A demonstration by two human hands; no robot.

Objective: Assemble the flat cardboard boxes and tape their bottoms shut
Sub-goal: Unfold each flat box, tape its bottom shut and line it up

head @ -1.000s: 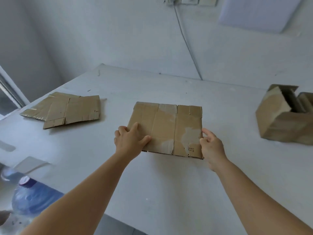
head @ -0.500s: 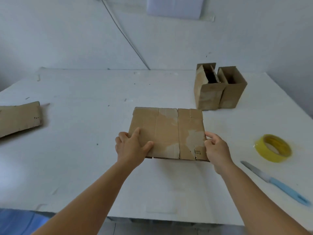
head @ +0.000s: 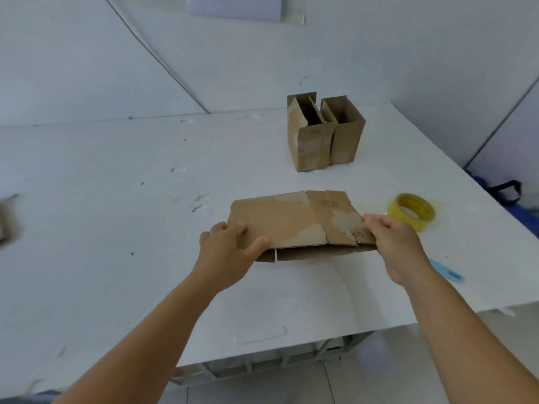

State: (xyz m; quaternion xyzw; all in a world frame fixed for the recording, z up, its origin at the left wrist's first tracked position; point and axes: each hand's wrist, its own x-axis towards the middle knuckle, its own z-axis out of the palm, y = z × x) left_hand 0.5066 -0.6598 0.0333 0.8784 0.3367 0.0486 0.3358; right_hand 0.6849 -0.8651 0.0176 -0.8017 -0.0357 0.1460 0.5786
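A flat brown cardboard box (head: 294, 221) is held just above the white table (head: 116, 228), its near edge starting to part into two layers. My left hand (head: 229, 252) grips its near left corner, thumb on top. My right hand (head: 393, 243) grips its near right corner. A yellow tape roll (head: 411, 211) lies right of the box. Two assembled boxes (head: 323, 132) stand open-topped at the back right.
A blue-handled knife (head: 446, 271) lies on the table behind my right wrist. A bit of flat cardboard (head: 4, 225) shows at the far left edge. The table's near edge runs under my forearms and its right edge slants past the tape.
The view swung to the right, so the stack of flat cardboard left the view and the tape and knife came in. The held box moved right and its near edge has begun to part.
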